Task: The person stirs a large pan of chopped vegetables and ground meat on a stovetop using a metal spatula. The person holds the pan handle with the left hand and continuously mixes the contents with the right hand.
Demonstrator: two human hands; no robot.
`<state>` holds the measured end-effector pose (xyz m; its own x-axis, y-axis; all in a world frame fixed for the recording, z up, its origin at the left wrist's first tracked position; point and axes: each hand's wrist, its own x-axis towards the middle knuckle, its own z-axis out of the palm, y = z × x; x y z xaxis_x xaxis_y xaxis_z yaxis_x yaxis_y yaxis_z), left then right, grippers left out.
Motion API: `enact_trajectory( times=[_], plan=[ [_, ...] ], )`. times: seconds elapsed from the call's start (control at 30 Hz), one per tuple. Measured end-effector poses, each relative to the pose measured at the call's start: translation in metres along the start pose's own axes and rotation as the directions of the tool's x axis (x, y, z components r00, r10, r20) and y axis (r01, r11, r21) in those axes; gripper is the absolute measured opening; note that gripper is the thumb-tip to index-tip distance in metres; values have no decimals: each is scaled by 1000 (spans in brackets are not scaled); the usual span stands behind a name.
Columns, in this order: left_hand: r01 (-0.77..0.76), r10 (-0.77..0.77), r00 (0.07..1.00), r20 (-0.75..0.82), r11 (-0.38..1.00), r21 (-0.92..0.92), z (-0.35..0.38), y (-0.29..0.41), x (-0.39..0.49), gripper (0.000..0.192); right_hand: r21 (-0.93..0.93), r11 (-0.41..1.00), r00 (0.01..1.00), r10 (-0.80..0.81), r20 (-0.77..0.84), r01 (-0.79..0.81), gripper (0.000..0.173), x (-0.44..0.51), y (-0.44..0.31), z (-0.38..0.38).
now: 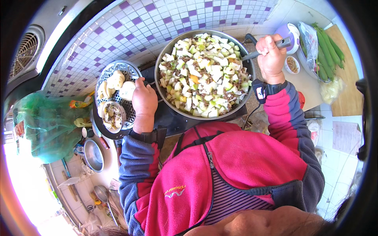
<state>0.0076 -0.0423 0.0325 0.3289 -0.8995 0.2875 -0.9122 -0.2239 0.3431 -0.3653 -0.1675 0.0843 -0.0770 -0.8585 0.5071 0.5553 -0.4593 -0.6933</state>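
Note:
A large round metal pan (157, 56) stands before me, heaped with diced pale-green vegetable and brown crumbled bits (203, 76). My right hand (271, 56) is wrapped around the grey handle of a cooking utensil (251, 55) at the pan's right rim; its head is hidden in the food. At the left rim, my left hand (144, 101) closes over the pan's wire loop handle (152, 83), whose ends show beside the fingers. Just left of that hand lies a perforated metal steamer tray (130, 66) with pale dough-like pieces (115, 79) and a small bowl of sliced food (113, 116).
Long green gourds (327, 50) and a plastic bag (308, 41) lie at the right, near a small bowl (292, 65) and a purple-white appliance (291, 31). At left are a green bag (44, 126), a metal basin (94, 155) and a ladle (102, 193). A tiled wall (135, 32) rises behind.

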Motion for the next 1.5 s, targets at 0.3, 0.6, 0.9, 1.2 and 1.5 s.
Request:
enact_trajectory(
  times=[0.3,0.6,0.9,1.2,1.5],
  plan=[
    [161,-143,978,151,980,-119,-6,3,1,31,-83,982,924,-128,359,168,13,-10,-23,39],
    [131,-119,988,103,984,-118,0,-4,0,29,159,963,732,-269,626,218,22,15,-67,71],
    [228,-202,964,170,962,-151,-7,4,0,30,-93,909,595,-186,782,406,30,58,-52,60],
    [232,-211,963,171,966,-117,-7,4,-1,30,-308,926,615,114,781,220,25,74,18,13],
    [111,-112,991,79,994,17,-12,14,-2,30,64,980,962,173,210,-191,31,71,39,-23]
  ],
)
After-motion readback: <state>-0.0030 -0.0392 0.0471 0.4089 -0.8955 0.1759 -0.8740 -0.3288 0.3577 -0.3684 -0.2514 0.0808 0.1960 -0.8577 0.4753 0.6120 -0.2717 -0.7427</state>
